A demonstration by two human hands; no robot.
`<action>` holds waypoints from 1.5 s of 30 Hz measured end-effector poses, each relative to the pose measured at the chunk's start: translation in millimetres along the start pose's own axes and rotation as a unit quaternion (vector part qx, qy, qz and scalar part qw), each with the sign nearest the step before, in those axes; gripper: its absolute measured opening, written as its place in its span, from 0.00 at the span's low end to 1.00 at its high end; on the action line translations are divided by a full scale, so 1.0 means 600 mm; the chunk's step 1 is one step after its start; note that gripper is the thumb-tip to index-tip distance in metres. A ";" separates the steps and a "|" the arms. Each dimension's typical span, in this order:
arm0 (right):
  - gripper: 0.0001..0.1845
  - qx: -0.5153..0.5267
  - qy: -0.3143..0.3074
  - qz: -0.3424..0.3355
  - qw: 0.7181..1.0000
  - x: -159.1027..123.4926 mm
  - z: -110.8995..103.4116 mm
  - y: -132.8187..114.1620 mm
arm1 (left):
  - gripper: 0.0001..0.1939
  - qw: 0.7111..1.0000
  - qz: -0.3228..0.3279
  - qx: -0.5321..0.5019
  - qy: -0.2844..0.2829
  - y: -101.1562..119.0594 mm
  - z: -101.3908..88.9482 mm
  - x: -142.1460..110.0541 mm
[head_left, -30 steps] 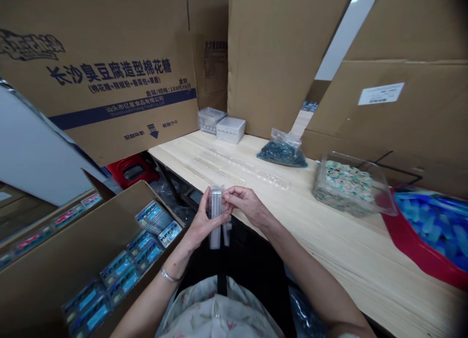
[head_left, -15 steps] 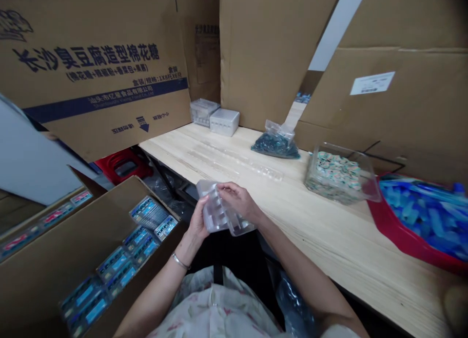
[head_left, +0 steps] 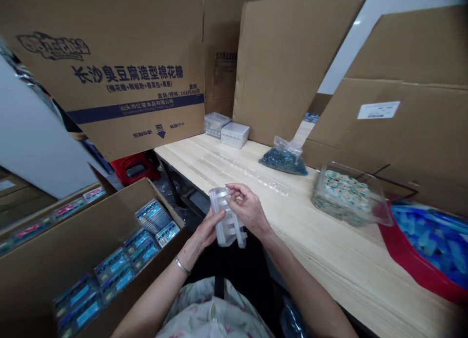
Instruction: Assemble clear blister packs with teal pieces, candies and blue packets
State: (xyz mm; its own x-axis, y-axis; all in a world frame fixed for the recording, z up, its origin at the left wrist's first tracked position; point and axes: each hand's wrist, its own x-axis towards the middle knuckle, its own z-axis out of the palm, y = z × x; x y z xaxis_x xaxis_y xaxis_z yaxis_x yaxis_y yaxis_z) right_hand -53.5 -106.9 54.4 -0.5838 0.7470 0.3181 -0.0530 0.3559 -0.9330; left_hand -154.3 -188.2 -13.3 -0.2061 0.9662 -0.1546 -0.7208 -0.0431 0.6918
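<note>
Above my lap, beside the table's near edge, I hold clear plastic trays (head_left: 225, 226) with moulded compartments. They look stacked, with one edge standing apart at the right; how many there are I cannot tell. My left hand (head_left: 207, 227) is closed round the left side, thumb over the front. My right hand (head_left: 250, 210) has its fingers curled at the upper right edge, pinching the plastic there. Its fingertips are partly hidden. On the table ahead lie long clear plastic strips (head_left: 252, 172), apart from both hands.
An open carton (head_left: 120, 218) holding blue-labelled packs (head_left: 137, 245) stands at left. Along the table (head_left: 329, 260) are clear plastic boxes (head_left: 235, 135), a bag of dark teal pieces (head_left: 283, 161), a clear bin of small packets (head_left: 345, 191) and a red basin (head_left: 405, 260) with blue pieces.
The trays have turned more upright in my hands, and the right-hand part has swung inward, closer to the rest. My right hand has shifted to the upper edge. The view has tilted up slightly.
</note>
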 end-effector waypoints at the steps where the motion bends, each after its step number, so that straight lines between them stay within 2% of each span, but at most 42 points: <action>1: 0.17 0.023 -0.006 0.009 1.000 0.000 0.004 -0.004 | 0.32 1.000 0.002 0.000 -0.009 -0.002 0.002 0.000; 7: 0.15 0.108 -0.009 0.063 0.992 -0.004 0.031 0.005 | 0.24 0.997 -0.050 -0.060 -0.022 -0.016 0.017 -0.002; 11: 0.16 0.151 -0.009 0.081 0.985 -0.005 0.029 -0.002 | 0.21 0.992 -0.083 -0.098 -0.009 -0.018 0.028 -0.006; 14: 0.14 0.126 -0.013 0.093 0.988 -0.007 0.016 -0.022 | 0.24 0.994 -0.053 -0.097 -0.025 -0.007 0.041 -0.015; 18: 0.10 0.034 -0.025 0.099 0.994 -0.009 -0.003 -0.043 | 0.33 0.998 0.042 -0.003 -0.045 0.015 0.056 -0.029; 21: 0.12 0.059 -0.061 0.127 0.988 -0.008 -0.010 -0.050 | 0.35 0.995 0.077 0.052 -0.038 0.025 0.059 -0.034; 27: 0.14 0.113 -0.090 0.151 0.978 -0.004 -0.010 -0.048 | 0.38 0.992 0.079 0.084 -0.050 0.034 0.056 -0.039; 35: 0.14 0.169 -0.119 0.172 0.963 -0.002 -0.015 -0.027 | 0.34 0.991 0.069 0.106 -0.048 0.032 0.051 -0.040; 45: 0.13 0.190 -0.124 0.196 0.954 -0.001 -0.023 -0.020 | 0.34 0.987 0.064 0.137 -0.058 0.030 0.047 -0.036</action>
State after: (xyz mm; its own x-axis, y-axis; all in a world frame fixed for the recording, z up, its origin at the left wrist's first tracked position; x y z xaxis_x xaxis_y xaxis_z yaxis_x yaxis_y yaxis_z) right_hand -41.5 -103.8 67.5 -0.7899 0.6088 -0.0740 -0.0531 -0.1881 -0.9807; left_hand -144.2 -202.7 22.1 -0.1955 0.9805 0.0179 -0.4843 -0.1124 0.8676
